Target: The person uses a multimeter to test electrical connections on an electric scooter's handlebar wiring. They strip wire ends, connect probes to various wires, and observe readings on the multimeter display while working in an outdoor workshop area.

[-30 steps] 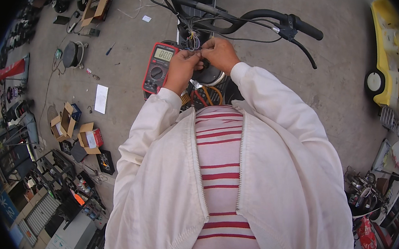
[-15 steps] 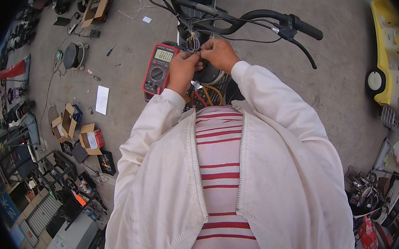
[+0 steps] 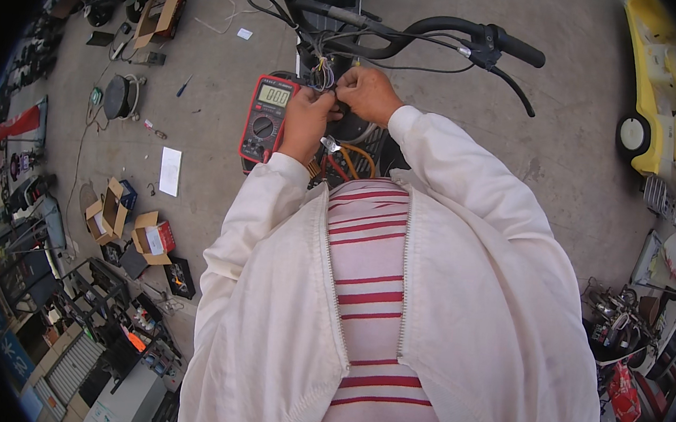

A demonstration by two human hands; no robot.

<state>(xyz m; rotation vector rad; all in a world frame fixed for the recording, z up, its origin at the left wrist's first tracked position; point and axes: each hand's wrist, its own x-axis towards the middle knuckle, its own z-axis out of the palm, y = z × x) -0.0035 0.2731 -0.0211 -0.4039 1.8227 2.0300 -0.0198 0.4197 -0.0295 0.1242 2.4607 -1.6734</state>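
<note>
Both hands meet at a bundle of thin wires (image 3: pixel 323 73) below the handlebar (image 3: pixel 396 33) of an electric bike. My left hand (image 3: pixel 307 123) pinches at the bundle's lower end, fingers closed. Close to its right, my right hand (image 3: pixel 369 95) pinches at the same wires with thumb and forefinger. The exact wire ends are hidden by the fingers. A red and black multimeter (image 3: pixel 266 119) with a lit display rests just left of my left hand. Under my hands, thick orange cables (image 3: pixel 348 161) and a silvery connector (image 3: pixel 329 143) show.
On the floor to the left are a screwdriver (image 3: pixel 183 85), a round black stool-like object (image 3: pixel 121 98), a white sheet (image 3: pixel 170 171) and opened cardboard boxes (image 3: pixel 152 236). A yellow toy-like vehicle body (image 3: pixel 651 86) stands at the far right. Metal parts (image 3: pixel 620 320) lie at lower right.
Both hands stay at the wires with almost the same pinch. The whole view has shifted slightly; the multimeter display looks the same.
</note>
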